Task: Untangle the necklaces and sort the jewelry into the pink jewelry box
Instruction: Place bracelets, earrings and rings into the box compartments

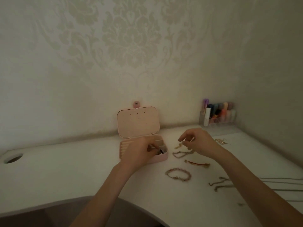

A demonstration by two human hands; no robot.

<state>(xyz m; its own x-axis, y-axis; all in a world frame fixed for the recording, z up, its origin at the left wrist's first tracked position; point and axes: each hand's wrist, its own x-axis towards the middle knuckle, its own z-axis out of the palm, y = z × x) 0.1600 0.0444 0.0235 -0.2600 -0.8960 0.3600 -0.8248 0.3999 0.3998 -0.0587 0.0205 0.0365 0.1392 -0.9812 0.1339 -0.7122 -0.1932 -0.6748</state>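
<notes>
Pink jewelry box (124,147) open near the back wall, lid (138,121) upright, well away from the curved front edge of the white table (65,174). Left hand (138,153) over the box's right compartments, fingers curled down into them; grip not clear. Right hand (199,142) just beside, pinching a small gold chain (179,145). Beaded bracelet (178,174), red cord bracelet (197,163) and further chains (220,184) spread to the right. Broad free surface at left, up to a round cable hole (13,158). No readable writing anywhere.
</notes>
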